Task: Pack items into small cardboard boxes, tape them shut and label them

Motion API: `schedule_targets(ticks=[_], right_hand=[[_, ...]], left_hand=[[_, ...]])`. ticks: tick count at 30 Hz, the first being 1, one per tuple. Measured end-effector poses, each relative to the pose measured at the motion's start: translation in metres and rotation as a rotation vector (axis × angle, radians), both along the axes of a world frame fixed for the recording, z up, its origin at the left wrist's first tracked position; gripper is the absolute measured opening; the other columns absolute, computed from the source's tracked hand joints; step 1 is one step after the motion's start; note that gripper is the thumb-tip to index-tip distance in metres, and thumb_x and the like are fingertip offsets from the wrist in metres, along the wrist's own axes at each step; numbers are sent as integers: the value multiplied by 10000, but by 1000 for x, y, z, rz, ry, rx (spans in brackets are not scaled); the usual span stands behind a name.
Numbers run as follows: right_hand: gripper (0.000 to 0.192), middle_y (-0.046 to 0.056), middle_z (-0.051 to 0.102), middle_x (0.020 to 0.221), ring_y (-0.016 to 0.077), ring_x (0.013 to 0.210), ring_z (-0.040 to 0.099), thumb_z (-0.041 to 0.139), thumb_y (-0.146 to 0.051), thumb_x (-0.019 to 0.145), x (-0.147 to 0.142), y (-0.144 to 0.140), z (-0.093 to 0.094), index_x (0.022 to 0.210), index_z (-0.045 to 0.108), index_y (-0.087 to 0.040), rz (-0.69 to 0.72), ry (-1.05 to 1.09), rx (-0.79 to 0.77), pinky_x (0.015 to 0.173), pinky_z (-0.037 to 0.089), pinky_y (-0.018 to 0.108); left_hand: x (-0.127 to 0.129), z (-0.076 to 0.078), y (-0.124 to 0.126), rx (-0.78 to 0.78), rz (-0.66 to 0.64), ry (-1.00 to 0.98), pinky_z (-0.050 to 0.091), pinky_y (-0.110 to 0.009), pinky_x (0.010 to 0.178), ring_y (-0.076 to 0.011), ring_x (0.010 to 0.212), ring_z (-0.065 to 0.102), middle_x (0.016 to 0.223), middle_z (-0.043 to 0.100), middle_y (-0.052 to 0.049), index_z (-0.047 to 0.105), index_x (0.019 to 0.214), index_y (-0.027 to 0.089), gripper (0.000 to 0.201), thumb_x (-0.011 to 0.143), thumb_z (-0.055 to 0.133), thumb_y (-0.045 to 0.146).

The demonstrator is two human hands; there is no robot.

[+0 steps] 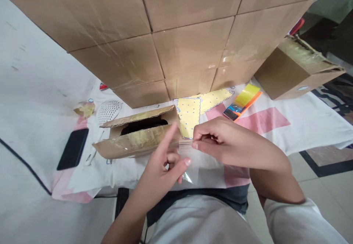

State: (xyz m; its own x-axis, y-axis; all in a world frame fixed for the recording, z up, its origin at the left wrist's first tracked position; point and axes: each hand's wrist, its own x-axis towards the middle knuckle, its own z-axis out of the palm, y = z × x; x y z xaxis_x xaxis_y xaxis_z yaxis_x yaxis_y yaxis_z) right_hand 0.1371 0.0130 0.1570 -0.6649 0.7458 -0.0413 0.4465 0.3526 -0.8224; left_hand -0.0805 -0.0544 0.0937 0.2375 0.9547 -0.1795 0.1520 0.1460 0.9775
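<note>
Pinching the top edge of a clear plastic bag [193,163], the right hand [220,144] and left hand [162,163] hold it between them, just beside the open cardboard box [138,133]. The film looks slippery and may slide free or tear if tugged unevenly. Below lie a patterned cloth [275,126] and a stacked carton wall [179,34].

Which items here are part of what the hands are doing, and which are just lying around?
In hand:
- clear plastic bag, pinched by left hand and right hand
- small open carton, right beside the hands

Lying about:
- black phone
- white mesh object
- crumpled tape wad
- yellow and orange packet
- stacked cartons
- open box
</note>
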Motion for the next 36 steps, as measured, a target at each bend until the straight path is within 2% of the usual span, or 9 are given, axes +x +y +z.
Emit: schedule_targets(ticks=[4, 7, 10, 12, 14, 17, 21, 27, 36], right_hand=[[261, -56, 494, 629, 89, 581, 440, 499, -221, 992, -12, 1, 7, 732, 504, -200, 12, -29, 58, 565, 294, 261], [299, -56, 476, 623, 93, 576, 430, 477, -260, 1022, -17, 7, 13, 728, 462, -204, -42, -25, 135, 582, 298, 270], [294, -52, 503, 636, 98, 583, 446, 469, -284, 1034, -20, 13, 17, 751, 472, -206, -57, -52, 192, 598, 303, 275], [287, -44, 517, 644, 105, 602, 456, 471, -276, 1030, -23, 16, 20, 752, 486, -205, -40, -96, 222, 606, 299, 281], [285, -35, 526, 656, 112, 614, 453, 475, -265, 1021, -27, 18, 26, 744, 499, -205, -7, -123, 244, 606, 292, 285], [246, -21, 589, 709, 117, 651, 488, 509, -272, 1006, -37, 26, 39, 781, 584, -203, 230, -52, 139, 614, 331, 274], [191, -14, 628, 726, 116, 673, 526, 571, -301, 976, -66, 48, 40, 857, 673, -191, 667, 36, -146, 615, 380, 251], [196, 20, 637, 751, 135, 662, 485, 507, -187, 932, -106, 74, -8, 754, 589, -188, 165, -219, 257, 618, 279, 297], [224, 12, 607, 707, 127, 633, 450, 487, -166, 920, -113, 81, -21, 700, 520, -190, 135, -235, 273, 615, 242, 315]], left_hand=[[-13, 1, -9, 113, 103, 5, 467, -262, 508, -164, 560, 608, 574, 634, 49, 109, 1673, 298, 980, 908, 719, 359], [-25, -2, -15, 210, 209, 158, 416, -251, 469, -133, 463, 530, 514, 556, 78, 321, 1622, 290, 758, 948, 660, 358], [-42, -7, -12, 543, 504, 467, 404, -248, 498, -102, 436, 440, 518, 497, 73, 693, 1263, 279, 312, 960, 643, 329], [-56, -11, -3, 852, 639, 717, 532, -331, 735, -191, 731, 657, 841, 709, -36, 709, 1205, 249, 331, 901, 719, 379], [-67, -15, 8, 993, 595, 959, 451, -518, 1073, -357, 1202, 641, 1326, 672, -171, 586, 1410, 225, 662, 839, 769, 507], [-76, -25, 18, 931, 406, 1159, 171, -618, 1248, -402, 1429, 494, 1526, 546, -197, 341, 1596, 211, 870, 893, 666, 608], [-79, -37, 14, 848, 360, 1145, 211, -547, 1259, -342, 1319, 618, 1471, 613, -156, 285, 1612, 221, 821, 947, 593, 591], [-77, -38, 11, 797, 400, 1093, 240, -546, 1243, -351, 1323, 618, 1424, 652, -146, 108, 1652, 197, 1033, 893, 676, 609], [-76, -39, 12, 843, 413, 1109, 229, -494, 1254, -317, 1344, 604, 1417, 662, -124, 246, 1620, 205, 935, 891, 703, 572]])
